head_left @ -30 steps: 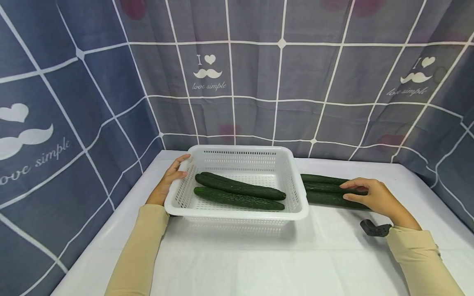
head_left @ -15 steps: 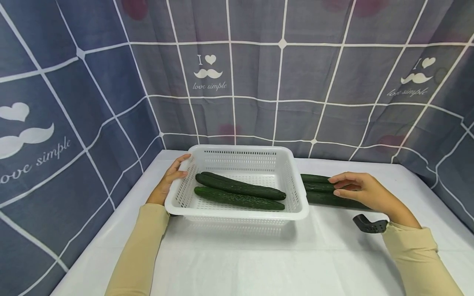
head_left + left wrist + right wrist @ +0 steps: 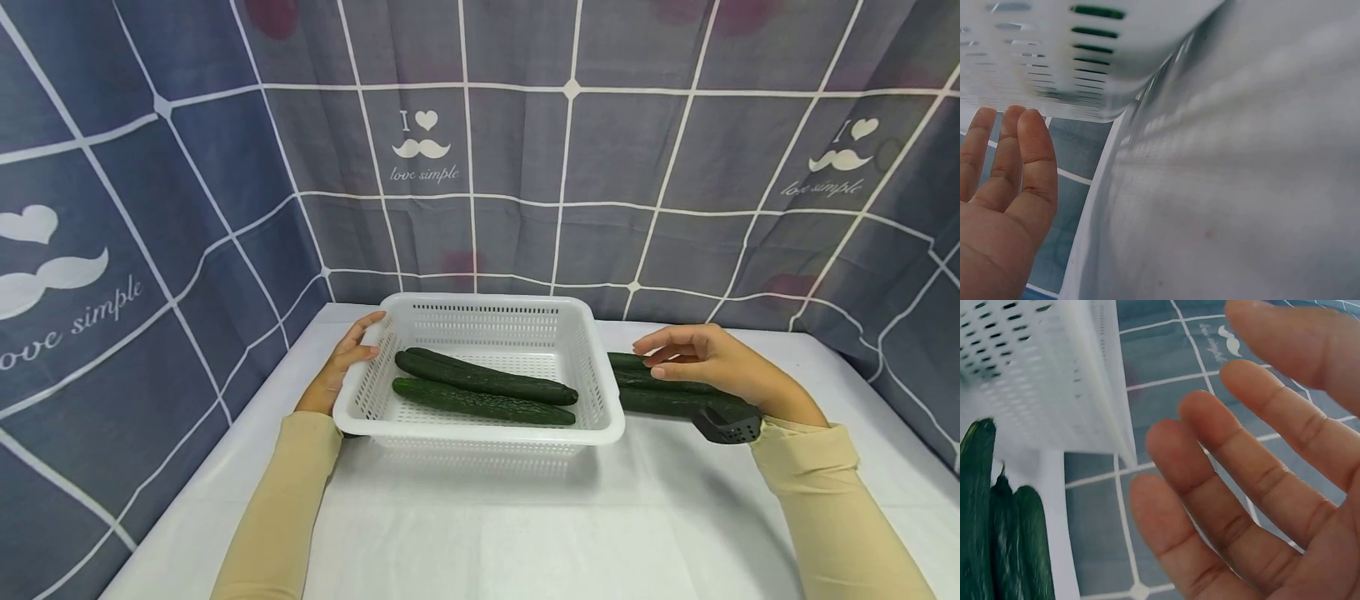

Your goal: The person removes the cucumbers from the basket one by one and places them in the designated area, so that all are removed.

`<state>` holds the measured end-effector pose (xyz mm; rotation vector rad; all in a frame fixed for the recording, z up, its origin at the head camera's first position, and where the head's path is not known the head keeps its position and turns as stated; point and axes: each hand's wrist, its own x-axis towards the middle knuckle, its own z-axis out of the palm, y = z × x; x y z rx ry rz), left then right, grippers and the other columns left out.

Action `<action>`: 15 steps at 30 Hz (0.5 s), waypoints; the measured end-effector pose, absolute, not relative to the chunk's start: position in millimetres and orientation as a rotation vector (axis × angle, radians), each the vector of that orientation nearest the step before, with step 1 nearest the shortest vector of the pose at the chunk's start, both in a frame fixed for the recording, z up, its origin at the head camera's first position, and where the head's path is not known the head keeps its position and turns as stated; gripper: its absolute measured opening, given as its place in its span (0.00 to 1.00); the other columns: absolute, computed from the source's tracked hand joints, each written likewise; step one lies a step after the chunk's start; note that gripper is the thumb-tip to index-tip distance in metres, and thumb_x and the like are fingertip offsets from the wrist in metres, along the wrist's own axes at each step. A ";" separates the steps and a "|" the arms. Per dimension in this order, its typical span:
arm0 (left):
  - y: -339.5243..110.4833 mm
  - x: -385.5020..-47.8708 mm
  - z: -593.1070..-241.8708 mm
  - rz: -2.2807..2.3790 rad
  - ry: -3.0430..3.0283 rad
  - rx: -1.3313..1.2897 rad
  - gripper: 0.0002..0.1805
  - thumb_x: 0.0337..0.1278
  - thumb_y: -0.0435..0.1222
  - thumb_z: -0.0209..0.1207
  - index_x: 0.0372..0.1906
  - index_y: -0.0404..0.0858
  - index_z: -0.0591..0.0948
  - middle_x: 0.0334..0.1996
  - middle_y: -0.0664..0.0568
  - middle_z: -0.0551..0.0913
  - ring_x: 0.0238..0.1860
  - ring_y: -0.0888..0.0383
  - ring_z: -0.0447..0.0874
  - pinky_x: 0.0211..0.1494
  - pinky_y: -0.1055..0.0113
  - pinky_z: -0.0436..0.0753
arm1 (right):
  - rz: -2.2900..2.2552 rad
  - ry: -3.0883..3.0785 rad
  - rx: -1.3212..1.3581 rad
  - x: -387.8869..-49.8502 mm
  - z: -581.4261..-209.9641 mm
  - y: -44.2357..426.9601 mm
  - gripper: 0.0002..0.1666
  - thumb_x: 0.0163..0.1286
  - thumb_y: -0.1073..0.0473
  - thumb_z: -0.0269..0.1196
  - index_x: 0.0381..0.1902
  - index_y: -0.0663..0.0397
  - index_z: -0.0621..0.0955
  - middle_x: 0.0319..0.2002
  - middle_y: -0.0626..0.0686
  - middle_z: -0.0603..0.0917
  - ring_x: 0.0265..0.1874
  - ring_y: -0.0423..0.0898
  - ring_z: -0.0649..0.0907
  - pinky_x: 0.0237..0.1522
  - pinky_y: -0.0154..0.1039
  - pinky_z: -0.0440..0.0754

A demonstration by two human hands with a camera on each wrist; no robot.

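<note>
A white perforated plastic basket [image 3: 480,432] holds several dark green cucumbers [image 3: 487,400]. My left hand [image 3: 333,375] is at the basket's left side, its fingertips touching the wall near the rim. In the left wrist view, the fingers [image 3: 1036,156] look almost straight against the basket's outside. My right hand [image 3: 712,362] hovers just to the right of the basket with nothing in it. Below that hand, several more cucumbers [image 3: 663,402] lie side by side on the table. The right wrist view shows the right hand's fingers [image 3: 1229,500] spread and slightly bent, apart from the basket.
A white cloth [image 3: 525,542] covers the table. Grey-blue checked curtains [image 3: 510,167] enclose the back and both sides. A black strap-like device [image 3: 727,425] sits at the right wrist.
My right hand has moved left and up over the loose cucumbers, closer to the basket, and has risen off them. The left hand and the basket stay in place.
</note>
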<state>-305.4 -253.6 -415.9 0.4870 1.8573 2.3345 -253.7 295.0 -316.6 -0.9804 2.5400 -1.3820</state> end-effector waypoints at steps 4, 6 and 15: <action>-253.4 -305.1 -415.9 2.333 1.861 0.499 0.32 0.67 0.31 0.48 0.73 0.59 0.71 0.72 0.51 0.65 0.67 0.55 0.70 0.61 0.62 0.78 | -1.375 2.498 -0.960 -260.3 -312.7 287.6 0.18 0.74 0.69 0.67 0.60 0.61 0.86 0.55 0.42 0.89 0.53 0.39 0.88 0.53 0.35 0.86; -253.7 -305.2 -416.1 2.333 1.856 0.504 0.32 0.67 0.31 0.48 0.73 0.59 0.71 0.73 0.50 0.65 0.67 0.55 0.70 0.62 0.62 0.78 | -1.379 2.474 -0.943 -263.7 -311.2 284.3 0.18 0.75 0.68 0.67 0.61 0.62 0.85 0.55 0.43 0.89 0.54 0.40 0.88 0.53 0.35 0.86; -254.2 -304.7 -415.4 2.333 1.872 0.508 0.32 0.68 0.30 0.48 0.71 0.61 0.73 0.71 0.51 0.65 0.65 0.56 0.70 0.60 0.62 0.79 | -1.414 2.387 -0.922 -280.1 -310.4 270.6 0.22 0.75 0.68 0.67 0.63 0.71 0.82 0.59 0.54 0.89 0.56 0.44 0.87 0.56 0.38 0.85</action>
